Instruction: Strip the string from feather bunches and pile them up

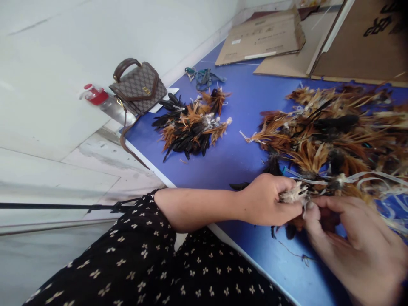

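My left hand (pixel 270 199) is closed around the fluffy quill end of a small feather bundle (pixel 295 194), at the near edge of a blue table (pixel 242 148). My right hand (pixel 353 242) meets it from the right, thumb and fingers pinching the same bundle and a pale plastic string (pixel 366 176) that trails off to the right. A large heap of brown, orange and black feathers (pixel 338 131) lies just beyond both hands. A smaller pile of tied feather bundles (pixel 191 125) sits farther left on the table.
A brown patterned handbag (pixel 138 87) and a red-capped bottle (pixel 102 100) rest at the table's far-left corner against the white wall. Teal string (pixel 204 77) lies behind the small pile. Flattened cardboard boxes (pixel 264 36) cover the back. My black flowered sleeve (pixel 143 259) fills the foreground.
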A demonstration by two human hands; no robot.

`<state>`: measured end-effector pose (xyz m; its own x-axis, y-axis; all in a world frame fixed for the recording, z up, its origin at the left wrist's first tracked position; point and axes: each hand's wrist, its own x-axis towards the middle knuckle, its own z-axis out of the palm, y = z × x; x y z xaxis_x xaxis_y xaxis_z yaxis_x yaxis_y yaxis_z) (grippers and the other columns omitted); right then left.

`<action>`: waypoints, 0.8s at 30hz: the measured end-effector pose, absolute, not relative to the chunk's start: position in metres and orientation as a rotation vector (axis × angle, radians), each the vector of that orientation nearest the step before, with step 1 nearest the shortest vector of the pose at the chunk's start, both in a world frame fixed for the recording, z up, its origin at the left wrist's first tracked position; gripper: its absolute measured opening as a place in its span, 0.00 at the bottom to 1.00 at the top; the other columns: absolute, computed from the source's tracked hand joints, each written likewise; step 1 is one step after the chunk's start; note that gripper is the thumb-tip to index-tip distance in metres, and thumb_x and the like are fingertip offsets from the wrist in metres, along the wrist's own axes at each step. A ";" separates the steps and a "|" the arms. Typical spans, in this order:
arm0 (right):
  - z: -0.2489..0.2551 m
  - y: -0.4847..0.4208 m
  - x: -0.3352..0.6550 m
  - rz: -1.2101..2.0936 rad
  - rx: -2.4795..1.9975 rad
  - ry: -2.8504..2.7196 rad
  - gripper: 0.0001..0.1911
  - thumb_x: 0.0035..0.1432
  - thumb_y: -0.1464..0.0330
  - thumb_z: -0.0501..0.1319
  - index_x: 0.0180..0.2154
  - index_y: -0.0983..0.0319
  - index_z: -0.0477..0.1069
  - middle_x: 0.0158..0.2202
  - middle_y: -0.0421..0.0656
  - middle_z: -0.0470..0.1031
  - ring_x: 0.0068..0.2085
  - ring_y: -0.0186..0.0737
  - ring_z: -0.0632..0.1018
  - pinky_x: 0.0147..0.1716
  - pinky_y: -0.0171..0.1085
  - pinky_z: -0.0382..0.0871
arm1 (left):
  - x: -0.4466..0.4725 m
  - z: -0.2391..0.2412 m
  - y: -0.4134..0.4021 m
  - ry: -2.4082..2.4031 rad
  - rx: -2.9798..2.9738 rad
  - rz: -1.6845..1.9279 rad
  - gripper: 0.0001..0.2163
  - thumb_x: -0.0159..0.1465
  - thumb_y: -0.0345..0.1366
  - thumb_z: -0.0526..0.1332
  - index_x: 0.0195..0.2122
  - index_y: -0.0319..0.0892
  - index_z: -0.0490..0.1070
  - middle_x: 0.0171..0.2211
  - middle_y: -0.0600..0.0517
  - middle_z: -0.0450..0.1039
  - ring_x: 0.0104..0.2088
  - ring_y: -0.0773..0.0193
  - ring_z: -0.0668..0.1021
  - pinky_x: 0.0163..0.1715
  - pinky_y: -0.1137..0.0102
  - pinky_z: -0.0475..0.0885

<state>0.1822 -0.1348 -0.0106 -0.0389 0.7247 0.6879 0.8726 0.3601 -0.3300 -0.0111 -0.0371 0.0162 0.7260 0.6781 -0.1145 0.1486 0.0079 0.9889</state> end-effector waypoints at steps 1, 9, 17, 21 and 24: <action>-0.010 -0.134 0.182 -0.215 -1.402 -1.772 0.08 0.65 0.71 0.74 0.45 0.58 0.79 0.37 0.39 0.83 0.32 0.35 0.81 0.34 0.36 0.75 | -0.011 0.017 -0.037 0.698 1.505 0.474 0.11 0.64 0.35 0.68 0.28 0.43 0.68 0.25 0.55 0.74 0.27 0.70 0.73 0.29 0.74 0.71; -0.007 -0.131 0.178 -0.196 -1.413 -1.736 0.07 0.67 0.71 0.73 0.46 0.58 0.80 0.37 0.40 0.83 0.33 0.36 0.81 0.34 0.37 0.75 | -0.010 0.017 -0.037 0.655 1.422 0.496 0.12 0.64 0.34 0.68 0.27 0.43 0.66 0.24 0.57 0.70 0.26 0.71 0.70 0.28 0.75 0.69; -0.001 -0.132 0.179 -0.229 -1.298 -1.813 0.08 0.66 0.72 0.74 0.43 0.58 0.78 0.34 0.38 0.81 0.28 0.33 0.77 0.29 0.36 0.71 | -0.009 0.006 -0.041 0.662 1.556 0.509 0.13 0.66 0.38 0.69 0.29 0.43 0.67 0.25 0.55 0.71 0.27 0.70 0.71 0.29 0.73 0.71; -0.001 -0.135 0.176 -0.226 -1.372 -1.800 0.06 0.66 0.70 0.73 0.40 0.58 0.77 0.33 0.37 0.79 0.28 0.32 0.77 0.31 0.37 0.71 | -0.010 0.003 -0.037 0.606 1.900 0.573 0.14 0.66 0.37 0.67 0.28 0.45 0.63 0.26 0.55 0.72 0.28 0.68 0.72 0.34 0.70 0.72; -0.002 -0.135 0.177 -0.206 -1.351 -1.815 0.06 0.66 0.70 0.73 0.40 0.59 0.77 0.33 0.37 0.78 0.29 0.31 0.76 0.32 0.36 0.71 | -0.011 0.000 -0.030 0.507 2.218 0.530 0.08 0.67 0.35 0.66 0.33 0.45 0.68 0.33 0.50 0.80 0.34 0.62 0.80 0.41 0.66 0.77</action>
